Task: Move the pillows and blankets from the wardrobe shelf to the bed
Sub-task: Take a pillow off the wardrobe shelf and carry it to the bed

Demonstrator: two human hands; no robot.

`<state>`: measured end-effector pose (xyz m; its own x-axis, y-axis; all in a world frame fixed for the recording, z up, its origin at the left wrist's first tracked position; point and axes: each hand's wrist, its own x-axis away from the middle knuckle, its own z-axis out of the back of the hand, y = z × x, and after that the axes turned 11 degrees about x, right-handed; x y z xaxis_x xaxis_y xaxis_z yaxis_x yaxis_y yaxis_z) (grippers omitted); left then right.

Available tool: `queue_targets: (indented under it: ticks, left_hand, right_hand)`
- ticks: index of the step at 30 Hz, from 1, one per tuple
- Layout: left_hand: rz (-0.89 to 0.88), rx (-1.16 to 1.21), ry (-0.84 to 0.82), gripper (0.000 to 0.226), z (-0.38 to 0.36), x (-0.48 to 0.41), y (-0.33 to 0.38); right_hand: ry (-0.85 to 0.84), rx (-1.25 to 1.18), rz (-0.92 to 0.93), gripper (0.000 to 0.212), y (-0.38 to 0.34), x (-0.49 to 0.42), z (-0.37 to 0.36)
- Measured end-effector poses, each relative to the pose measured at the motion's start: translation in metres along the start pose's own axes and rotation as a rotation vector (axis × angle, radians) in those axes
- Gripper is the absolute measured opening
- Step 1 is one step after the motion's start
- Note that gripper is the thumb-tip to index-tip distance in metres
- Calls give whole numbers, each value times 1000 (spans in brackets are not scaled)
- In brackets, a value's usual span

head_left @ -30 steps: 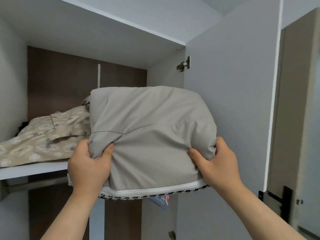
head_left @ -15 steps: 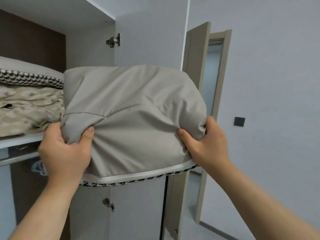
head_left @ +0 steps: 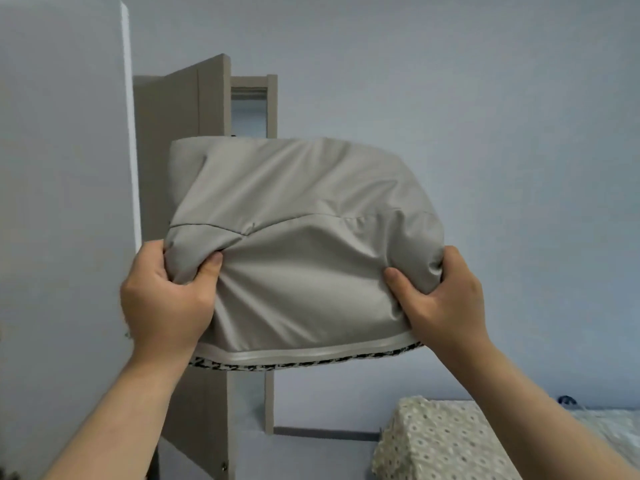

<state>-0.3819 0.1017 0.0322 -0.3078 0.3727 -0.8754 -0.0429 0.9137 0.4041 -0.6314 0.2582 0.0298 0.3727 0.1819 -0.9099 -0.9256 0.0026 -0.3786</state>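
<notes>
I have one grey pillow (head_left: 298,244) up in the air in front of me, chest-high to the camera, held away from the wardrobe and not yet on the bed (head_left: 450,441). Its lower edge shows a pale piped seam with a black-and-white patterned strip just under it. My left hand (head_left: 166,299) is clenched on the pillow's lower left corner, thumb pressed into a bunched fold of the cloth, fingers wrapped behind. My right hand (head_left: 443,299) grips the lower right corner the same way, thumb on the front face, fingers hidden behind. Two hands, one pillow, both corners pinched tight. Behind the pillow stands one open brown door (head_left: 180,140), with the white wardrobe panel (head_left: 62,202) to its left and a plain pale wall (head_left: 485,116) to the right. The bed's corner, covered in a dotted cream spread, sits low on the right. Half a second ago the wardrobe shelf with folded bedding was in sight at left; now it is gone and the bed has come into view.
</notes>
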Motion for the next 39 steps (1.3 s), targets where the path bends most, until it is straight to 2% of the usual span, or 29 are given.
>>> queue_targets:
  ticks: [8, 19, 26, 30, 35, 39]
  left_hand:
    - [96, 212, -198, 29, -154, 94, 66]
    - [290, 459, -565, 31, -394, 258, 118]
    - [401, 653, -836, 27, -558, 390, 94]
    - [462, 725, -1050, 24, -633, 473, 75]
    - [446, 742, -1324, 18, -675, 587, 58]
    - [426, 706, -1534, 20, -670, 691, 27]
  right_hand:
    - [61, 234, -112, 41, 130, 4, 133]
    - [147, 632, -446, 42, 300, 31, 265]
    - [253, 874, -676, 42, 419, 66, 267]
    - [322, 976, -873, 40, 488, 105, 251]
    - [382, 1049, -1133, 41, 549, 189, 237]
    - [397, 998, -1307, 32, 584, 285, 215]
